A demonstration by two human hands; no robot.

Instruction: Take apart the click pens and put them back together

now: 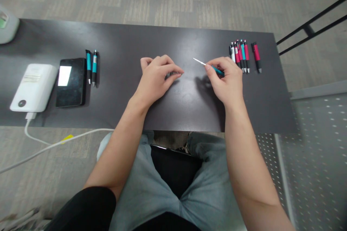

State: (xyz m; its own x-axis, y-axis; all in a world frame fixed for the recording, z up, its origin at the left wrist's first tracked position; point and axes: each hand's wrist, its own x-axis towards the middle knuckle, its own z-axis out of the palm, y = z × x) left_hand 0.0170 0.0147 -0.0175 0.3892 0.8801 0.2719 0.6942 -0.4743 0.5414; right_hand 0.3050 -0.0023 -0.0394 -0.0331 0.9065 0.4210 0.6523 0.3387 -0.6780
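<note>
My left hand (158,75) rests on the dark table (121,39) near its middle, its fingers pinched on a small dark pen part (173,75) that is mostly hidden. My right hand (226,79) hovers a little to the right, closed on a teal pen piece (218,70) with a thin white refill (199,61) sticking out toward the left. The two hands are apart, with the refill tip pointing at the gap between them.
Several red, teal and white pens (240,56) lie at the back right, one red pen (256,57) slightly apart. Two teal pens (91,65) lie at the left beside a black phone (71,81) and a white power bank (34,86) with a white cable (54,144).
</note>
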